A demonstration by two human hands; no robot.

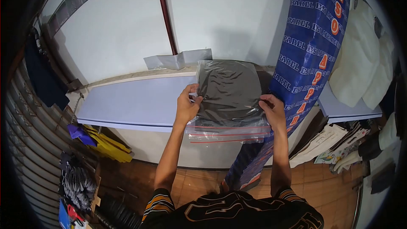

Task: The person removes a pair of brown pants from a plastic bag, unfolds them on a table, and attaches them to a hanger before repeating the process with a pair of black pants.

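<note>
A clear zip-top plastic bag (231,95) with dark folded fabric inside is held up in front of me, overlapping the pale shelf in this view. Red zip strips run along its near end, and more than one strip shows, as if bags are stacked. My left hand (188,105) pinches the left edge, thumb on top. On the opposite edge my right hand (273,109) grips the plastic between thumb and fingers. Creases cross the film over the fabric.
The lavender shelf (135,99) runs along the white wall. A blue printed "ESO APPAREL" banner (303,55) stands close to my right hand. Clothes hang below at right, including pale trousers (320,142). Yellow cloth (106,144) hangs at lower left. Grey tape (178,59) marks the wall.
</note>
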